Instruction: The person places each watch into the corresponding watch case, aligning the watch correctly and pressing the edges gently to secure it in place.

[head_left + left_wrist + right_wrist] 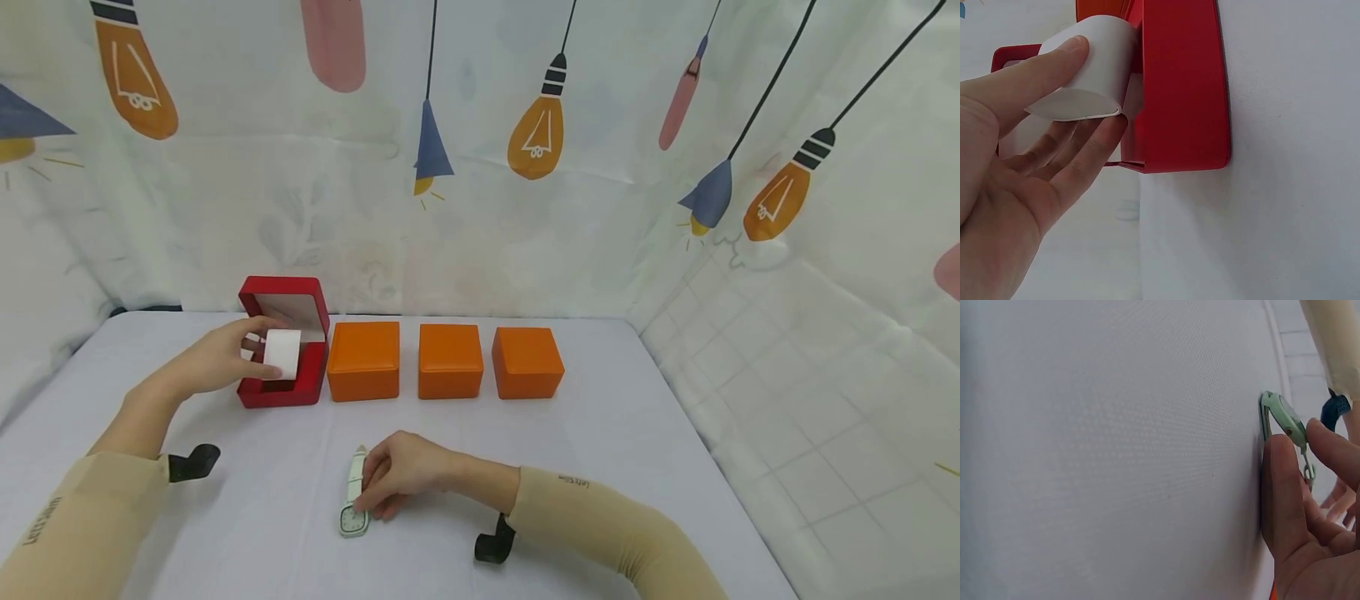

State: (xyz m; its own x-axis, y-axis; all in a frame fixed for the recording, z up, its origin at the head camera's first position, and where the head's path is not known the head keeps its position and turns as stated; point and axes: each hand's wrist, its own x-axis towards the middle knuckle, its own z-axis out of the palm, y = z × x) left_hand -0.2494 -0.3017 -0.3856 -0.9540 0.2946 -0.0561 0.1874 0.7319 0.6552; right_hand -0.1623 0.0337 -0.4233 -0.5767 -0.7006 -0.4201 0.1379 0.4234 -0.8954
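Observation:
My left hand (pixel 213 360) holds a white watch cushion (pixel 282 353) between thumb and fingers, at the opening of a red watch box (pixel 307 379) whose lid stands up. In the left wrist view the thumb presses on the cushion's curved side (pixel 1100 62) and the fingertips hold its far edge. On the white table, my right hand (pixel 408 471) pinches a pale green wristwatch (pixel 354 518) by its side, with the dial toward the front. The watch (pixel 1286 419) appears edge-on in the right wrist view, its strap partly hidden by the fingers.
Three closed orange boxes, the left one (pixel 364 362), the middle one (pixel 450 361) and the right one (pixel 528 363), stand in a row right of the red box. A patterned curtain (pixel 480 242) hangs behind the white table (pixel 600 450).

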